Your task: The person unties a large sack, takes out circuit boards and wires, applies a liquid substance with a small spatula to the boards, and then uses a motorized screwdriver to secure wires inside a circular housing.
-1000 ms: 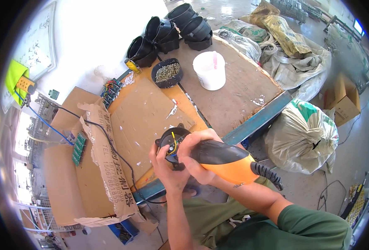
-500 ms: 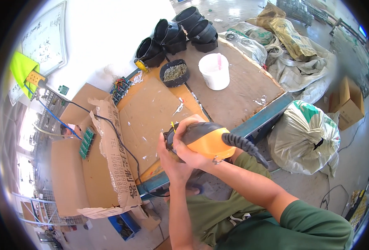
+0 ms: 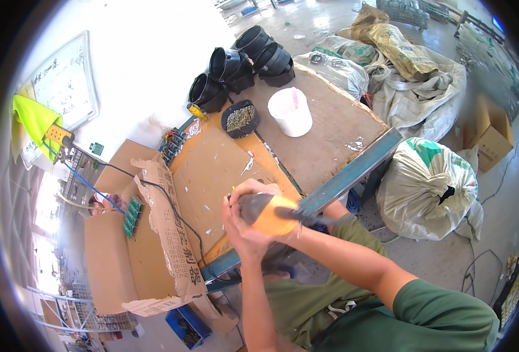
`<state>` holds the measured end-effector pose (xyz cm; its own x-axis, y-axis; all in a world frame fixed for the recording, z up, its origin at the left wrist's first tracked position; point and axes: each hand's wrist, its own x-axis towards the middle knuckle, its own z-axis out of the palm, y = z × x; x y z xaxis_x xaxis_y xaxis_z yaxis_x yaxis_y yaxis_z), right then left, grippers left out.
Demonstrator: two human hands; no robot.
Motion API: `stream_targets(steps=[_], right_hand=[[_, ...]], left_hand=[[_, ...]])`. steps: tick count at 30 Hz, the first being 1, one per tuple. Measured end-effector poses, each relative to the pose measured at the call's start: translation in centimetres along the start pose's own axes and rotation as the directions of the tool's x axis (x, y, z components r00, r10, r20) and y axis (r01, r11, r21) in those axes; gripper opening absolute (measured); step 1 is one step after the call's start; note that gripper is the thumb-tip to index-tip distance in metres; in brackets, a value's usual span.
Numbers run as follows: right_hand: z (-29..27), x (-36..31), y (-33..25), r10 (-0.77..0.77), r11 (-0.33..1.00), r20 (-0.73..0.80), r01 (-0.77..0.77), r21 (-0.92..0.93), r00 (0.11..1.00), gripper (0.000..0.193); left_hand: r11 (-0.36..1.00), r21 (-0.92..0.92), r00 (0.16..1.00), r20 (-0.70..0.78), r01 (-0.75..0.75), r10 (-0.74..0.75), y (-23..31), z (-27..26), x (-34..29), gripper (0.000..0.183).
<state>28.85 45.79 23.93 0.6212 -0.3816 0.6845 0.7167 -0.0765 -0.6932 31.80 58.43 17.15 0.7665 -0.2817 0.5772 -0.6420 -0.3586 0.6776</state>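
Note:
An orange-and-black corded power tool (image 3: 274,217) is held over the near edge of the workbench, its thick black cord sleeve pointing right and blurred. My right hand (image 3: 255,189) wraps round its body, fingers over the far side. On the left, my left hand (image 3: 240,233) closes round the tool's front end. Both hands hide that front end and whatever it may touch. A small yellow-green tip shows just beyond the fingers. Beneath lies a flat cardboard sheet (image 3: 209,161) on the workbench (image 3: 353,170).
Left of the bench stands an open torn carton (image 3: 180,246) with green circuit boards (image 3: 132,217) inside and a black cable across it. Farther back are a black tub of small pieces (image 3: 240,119), a white bucket (image 3: 290,112) and stacked black pots (image 3: 230,66). A stuffed sack (image 3: 426,190) sits right.
The power tool has turned, its cord end swinging toward me and blurring. My hands have shifted slightly with it. The whole view has shifted a little.

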Motion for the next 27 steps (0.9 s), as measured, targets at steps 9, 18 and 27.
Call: stream_targets(steps=[9,18,27], right_hand=[[-1.9,-0.1,-3.0,0.076,0.955,0.03,-0.081,0.286,0.997,0.037],[-3.2,-0.6,0.8,0.089,0.943,-0.101,-0.052,0.329,0.991,0.04],[-3.2,-1.1,1.4,0.118,0.956,-0.125,-0.078,0.284,0.985,0.037]], left_hand=[[0.995,0.089,0.997,-0.069,0.036,-0.03,0.3,-0.2,0.4,0.103],[0.992,0.127,0.999,-0.033,0.011,-0.007,1.9,-0.5,0.4,0.107],[0.98,0.198,1.0,-0.029,0.015,-0.01,1.5,-0.4,0.5,0.11]])
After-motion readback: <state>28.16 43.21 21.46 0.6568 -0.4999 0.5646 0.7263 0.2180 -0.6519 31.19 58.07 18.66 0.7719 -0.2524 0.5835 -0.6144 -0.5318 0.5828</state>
